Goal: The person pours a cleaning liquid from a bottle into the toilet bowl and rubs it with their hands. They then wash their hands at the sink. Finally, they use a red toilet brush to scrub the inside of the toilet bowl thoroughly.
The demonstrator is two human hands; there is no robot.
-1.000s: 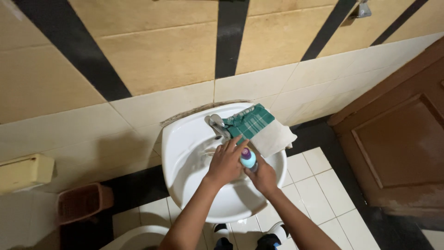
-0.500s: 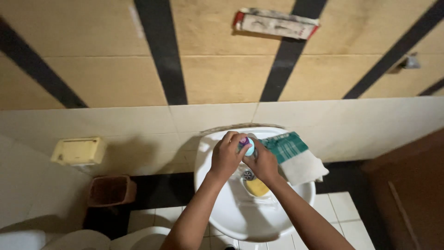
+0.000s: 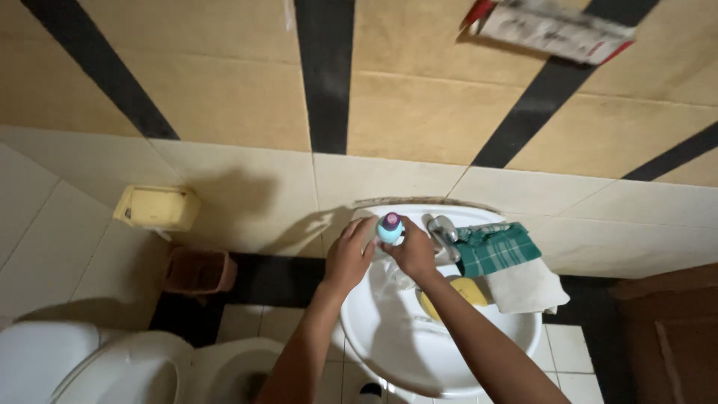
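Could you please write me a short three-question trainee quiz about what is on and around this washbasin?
1. True or false: both hands are on the small blue bottle.
2. Which thing lies inside the white basin? A) a yellow sponge B) a red cup C) a metal spoon
3. What lies on the basin's rim, just right of the tap?

Key
1. True: the left hand and the right hand meet around the bottle.
2. A: the yellow sponge lies in the bowl.
3. A green checked cloth, with a white cloth beside it.
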